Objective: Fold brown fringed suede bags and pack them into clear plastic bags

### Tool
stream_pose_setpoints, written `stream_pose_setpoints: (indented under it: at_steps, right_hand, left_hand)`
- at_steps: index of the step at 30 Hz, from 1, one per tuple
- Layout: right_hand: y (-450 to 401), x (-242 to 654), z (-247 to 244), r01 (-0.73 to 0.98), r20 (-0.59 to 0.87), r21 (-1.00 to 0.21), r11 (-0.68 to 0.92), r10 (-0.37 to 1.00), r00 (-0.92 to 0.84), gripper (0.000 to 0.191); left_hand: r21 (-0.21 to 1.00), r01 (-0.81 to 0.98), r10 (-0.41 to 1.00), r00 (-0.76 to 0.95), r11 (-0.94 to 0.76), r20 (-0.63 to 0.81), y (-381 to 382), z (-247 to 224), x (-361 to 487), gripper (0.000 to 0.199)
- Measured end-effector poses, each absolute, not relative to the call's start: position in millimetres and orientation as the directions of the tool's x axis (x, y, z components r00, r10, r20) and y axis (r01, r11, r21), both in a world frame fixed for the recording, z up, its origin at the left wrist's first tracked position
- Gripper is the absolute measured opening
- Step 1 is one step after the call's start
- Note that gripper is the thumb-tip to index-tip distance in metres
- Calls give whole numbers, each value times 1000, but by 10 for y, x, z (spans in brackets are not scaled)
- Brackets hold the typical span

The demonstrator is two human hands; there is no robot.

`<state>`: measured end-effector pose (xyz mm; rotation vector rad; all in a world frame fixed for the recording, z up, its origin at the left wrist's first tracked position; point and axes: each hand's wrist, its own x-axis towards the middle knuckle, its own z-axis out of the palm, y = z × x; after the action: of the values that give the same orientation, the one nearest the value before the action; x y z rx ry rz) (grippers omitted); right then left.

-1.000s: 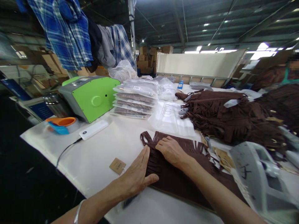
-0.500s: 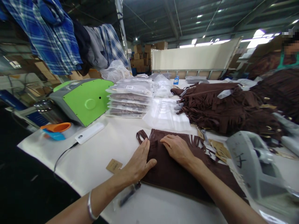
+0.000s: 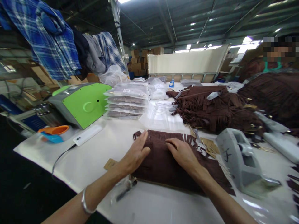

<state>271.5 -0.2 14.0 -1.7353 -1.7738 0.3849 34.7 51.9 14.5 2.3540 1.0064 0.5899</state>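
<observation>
Reporter: Where do the hands rest on the dark brown fringed piece [image 3: 163, 165]?

Editor: Both rest on it as it lies flat on the white desk [image 3: 93, 158], directly before the wearer. The left hand [image 3: 134, 155], fingers together and thumb apart, lies along its 10 o'clock side; the right hand [image 3: 183, 154] curls its fingertips onto the upper middle. Whether the right pinches any cloth, one cannot tell.

Reporter: Why that hold?

Editor: Likely to keep the soft material smooth and stop it sliding, one hand bracing the edge while the other works the surface.

Reporter: And the surroundings?

Editor: Seen from the piece, bagged packs [image 3: 126, 105] stand stacked at 11 o'clock, clear sleeves [image 3: 161, 112] lie at 12, and a heap of similar fringed goods [image 3: 210, 109] sprawls at 1, all apparently kept within reach. A grey tape dispenser [image 3: 238, 161] sits at 3 o'clock, a tan tag [image 3: 110, 164] at 9, partly behind the left forearm.

Reporter: How does the piece look?

Editor: Matt and suede-like, with cut strips along its 12 o'clock edge, a small loop [image 3: 136, 134] at the 11 o'clock corner, and a thin, yellowish line along the near edge.
</observation>
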Motion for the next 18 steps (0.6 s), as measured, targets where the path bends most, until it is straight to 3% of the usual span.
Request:
stream_pose_setpoints:
  at_steps: [3, 6, 15, 18]
  right_hand:
    - [185, 2492, 275, 783, 101, -622, -26, 988, 113, 30]
    - [373, 2189, 294, 794, 5, -602, -84, 994, 109, 36]
    - [422, 1930, 283, 755, -24, -647, -101, 993, 112, 32]
    - [368, 1939, 293, 655, -33, -748, -106, 992, 123, 27]
  left_hand:
    - [771, 505, 891, 421, -387, 171, 799, 153, 204, 81]
    - [831, 478, 931, 342, -286, 123, 891, 108, 152, 83]
    - [830, 447, 899, 416, -334, 137, 761, 76, 242, 77]
    - [828, 436, 888, 435, -352, 148, 740, 90, 277, 75]
